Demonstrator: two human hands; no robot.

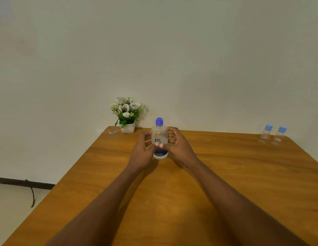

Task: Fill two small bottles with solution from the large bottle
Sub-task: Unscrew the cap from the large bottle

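At back left of the wooden surface (225,174), against the wall: white pot of flowers (127,127). At centre: left hand (142,151) and right hand (178,148) grasping the large bottle (159,134) from either side, thumbs on its label; upright, blue cap on. At far right, well apart: first small bottle (265,134) just beside second small bottle (279,136), both upright and capped.

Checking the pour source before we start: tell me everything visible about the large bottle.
The large bottle is clear plastic by its look, blue cap on, pale label reading "re-", dark blue band at its base. It stands upright on the wooden table, mid-far. The left hand and right hand grip its sides, thumbs meeting over the label.
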